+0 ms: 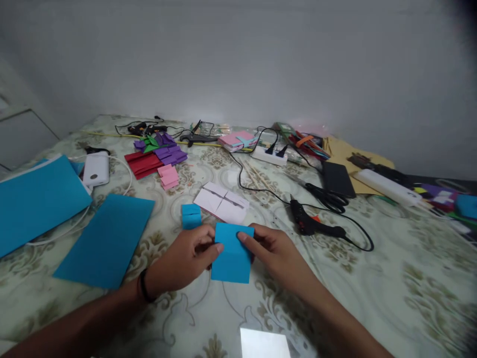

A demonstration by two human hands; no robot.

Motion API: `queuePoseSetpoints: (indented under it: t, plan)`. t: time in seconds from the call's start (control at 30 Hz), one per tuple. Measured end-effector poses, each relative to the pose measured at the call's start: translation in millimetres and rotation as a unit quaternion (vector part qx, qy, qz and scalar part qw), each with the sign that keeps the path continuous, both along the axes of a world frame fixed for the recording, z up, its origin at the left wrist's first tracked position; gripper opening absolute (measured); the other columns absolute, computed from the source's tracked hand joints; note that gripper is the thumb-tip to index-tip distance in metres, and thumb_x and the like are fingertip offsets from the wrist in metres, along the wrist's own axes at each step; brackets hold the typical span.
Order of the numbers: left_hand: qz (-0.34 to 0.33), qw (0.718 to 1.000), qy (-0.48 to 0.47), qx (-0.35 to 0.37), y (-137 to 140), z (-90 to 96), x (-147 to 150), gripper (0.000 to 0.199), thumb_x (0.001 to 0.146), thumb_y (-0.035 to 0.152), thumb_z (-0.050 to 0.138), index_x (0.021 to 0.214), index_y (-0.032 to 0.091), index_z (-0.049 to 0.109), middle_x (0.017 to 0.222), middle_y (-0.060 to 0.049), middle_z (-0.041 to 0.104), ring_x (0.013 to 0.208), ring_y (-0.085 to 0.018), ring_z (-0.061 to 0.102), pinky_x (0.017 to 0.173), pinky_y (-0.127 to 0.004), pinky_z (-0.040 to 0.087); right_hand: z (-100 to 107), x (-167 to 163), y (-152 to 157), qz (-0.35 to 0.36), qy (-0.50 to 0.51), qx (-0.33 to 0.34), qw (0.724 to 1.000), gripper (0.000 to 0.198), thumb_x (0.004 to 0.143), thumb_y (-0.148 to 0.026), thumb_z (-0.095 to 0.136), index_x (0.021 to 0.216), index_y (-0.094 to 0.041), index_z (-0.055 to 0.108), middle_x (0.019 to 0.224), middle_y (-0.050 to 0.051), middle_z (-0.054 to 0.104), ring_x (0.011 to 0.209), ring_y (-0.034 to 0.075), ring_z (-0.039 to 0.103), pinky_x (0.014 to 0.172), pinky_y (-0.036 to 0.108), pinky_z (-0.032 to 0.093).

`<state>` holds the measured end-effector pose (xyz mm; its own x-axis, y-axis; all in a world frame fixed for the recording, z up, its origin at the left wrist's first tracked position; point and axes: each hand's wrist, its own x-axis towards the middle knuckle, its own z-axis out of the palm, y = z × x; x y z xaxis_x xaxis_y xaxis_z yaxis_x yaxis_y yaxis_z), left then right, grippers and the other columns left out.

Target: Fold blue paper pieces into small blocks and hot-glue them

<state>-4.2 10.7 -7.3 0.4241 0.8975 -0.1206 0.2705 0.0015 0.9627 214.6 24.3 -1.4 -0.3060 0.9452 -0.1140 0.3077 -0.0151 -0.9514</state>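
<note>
A small blue sheet of paper (231, 258) is held up between both hands, its face toward me. My left hand (196, 253) grips its left edge, thumb in front and fingers curled behind. On the opposite edge, my right hand (274, 251) pinches it near the upper right corner, thumb lying on the front. Just beyond the left hand lies a small folded blue paper piece (191, 216). Behind the held sheet rests a white folded paper (222, 203) with dark marks along its creases. Fingers behind the sheet are partly hidden.
Larger blue sheets (108, 238) and a white power bank (96, 169) lie left. Folded red (143, 165), purple and pink papers sit farther back. To the right are a black glue gun (313, 221) with its cord, scissors (328, 196) and a white power strip (270, 155).
</note>
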Motion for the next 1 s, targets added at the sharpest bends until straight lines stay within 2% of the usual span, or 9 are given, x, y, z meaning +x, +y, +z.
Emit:
queuePoseSetpoints:
  t: [0.1, 0.33, 0.43, 0.5, 0.53, 0.7, 0.87, 0.93, 1.0]
  plan:
    - [0.01, 0.998, 0.055, 0.011, 2.1, -2.0, 0.3, 0.031, 0.096, 0.036, 0.056, 0.071, 0.02, 0.046, 0.059, 0.005, 0.049, 0.056, -0.013, 0.05, 0.053, -0.025, 0.035, -9.8, 3.7, -4.7, 0.005, -0.009, 0.007, 1.0, 0.045, 0.094, -0.059, 0.06, 0.073, -0.018, 0.059, 0.065, -0.001, 0.053, 0.06, 0.013, 0.047, 0.055, 0.025, 0.039]
    - [0.015, 0.994, 0.099, 0.036, 0.8, 1.5, -1.0, 0.035, 0.099, 0.036, 0.056, 0.07, 0.018, 0.05, 0.061, 0.004, 0.048, 0.06, -0.011, 0.047, 0.055, -0.025, 0.035, -12.9, 7.2, -12.9, -0.025, 0.008, -0.026, 0.999, 0.047, 0.095, -0.06, 0.058, 0.07, -0.02, 0.054, 0.059, -0.001, 0.054, 0.058, 0.013, 0.049, 0.055, 0.025, 0.039]
    - [0.031, 0.997, 0.059, 0.049, -0.6, 0.1, -3.3, 0.019, 0.098, 0.037, 0.061, 0.102, 0.019, 0.065, 0.07, 0.004, 0.053, 0.065, -0.012, 0.052, 0.057, -0.023, 0.041, -10.0, 7.6, -15.6, -0.008, 0.01, -0.029, 0.999, 0.046, 0.096, -0.056, 0.059, 0.067, -0.021, 0.051, 0.058, -0.002, 0.052, 0.055, 0.012, 0.046, 0.051, 0.024, 0.035]
    - [0.049, 0.995, 0.06, 0.07, -1.2, -2.1, -4.7, 0.031, 0.096, 0.036, 0.066, 0.125, 0.024, 0.066, 0.075, 0.003, 0.061, 0.066, -0.013, 0.055, 0.057, -0.022, 0.045, -9.3, 7.5, -17.0, -0.001, 0.01, -0.028, 1.0, 0.045, 0.096, -0.053, 0.059, 0.066, -0.021, 0.051, 0.058, -0.002, 0.051, 0.055, 0.012, 0.044, 0.049, 0.023, 0.034]
    - [0.051, 0.993, 0.072, 0.082, -1.3, -3.0, -5.1, 0.032, 0.095, 0.034, 0.067, 0.126, 0.025, 0.068, 0.079, 0.001, 0.066, 0.068, -0.013, 0.058, 0.059, -0.023, 0.047, -9.2, 7.4, -17.6, -0.001, 0.012, -0.028, 1.0, 0.044, 0.096, -0.052, 0.059, 0.066, -0.02, 0.05, 0.058, -0.002, 0.05, 0.055, 0.011, 0.044, 0.049, 0.023, 0.034]
    - [0.046, 0.991, 0.083, 0.091, 1.5, -4.2, -3.0, 0.018, 0.093, 0.032, 0.068, 0.107, 0.023, 0.076, 0.1, -0.003, 0.079, 0.078, -0.017, 0.067, 0.069, -0.027, 0.054, -10.8, 5.6, -18.0, -0.025, 0.033, -0.039, 0.998, 0.039, 0.093, -0.052, 0.063, 0.073, -0.02, 0.056, 0.062, -0.003, 0.05, 0.057, 0.012, 0.046, 0.051, 0.023, 0.038]
    - [-0.002, 0.999, 0.049, 0.023, 7.0, -10.1, 1.3, 0.02, 0.093, 0.032, 0.068, 0.108, 0.019, 0.07, 0.068, 0.003, 0.067, 0.065, -0.014, 0.061, 0.059, -0.023, 0.047, -18.1, 2.3, -16.6, -0.004, 0.013, -0.032, 0.999, 0.033, 0.093, -0.048, 0.063, 0.077, -0.019, 0.065, 0.063, -0.002, 0.055, 0.058, 0.012, 0.049, 0.052, 0.023, 0.038]
    - [-0.033, 0.998, 0.053, 0.022, 8.8, -15.3, 1.5, 0.012, 0.092, 0.03, 0.068, 0.092, 0.018, 0.07, 0.067, 0.004, 0.064, 0.062, -0.012, 0.057, 0.056, -0.022, 0.041, -22.5, 0.9, -15.5, 0.003, 0.01, -0.023, 1.0, 0.029, 0.094, -0.044, 0.063, 0.079, -0.019, 0.066, 0.064, -0.002, 0.056, 0.059, 0.012, 0.05, 0.053, 0.023, 0.039]
    - [-0.046, 0.998, 0.049, 0.009, 10.2, -19.8, 0.8, 0.017, 0.093, 0.029, 0.066, 0.082, 0.017, 0.067, 0.065, 0.004, 0.061, 0.06, -0.011, 0.055, 0.056, -0.021, 0.039, -26.3, 0.2, -13.6, -0.006, 0.017, -0.015, 1.0, 0.026, 0.094, -0.042, 0.062, 0.083, -0.019, 0.066, 0.066, -0.002, 0.057, 0.061, 0.013, 0.051, 0.055, 0.023, 0.04]
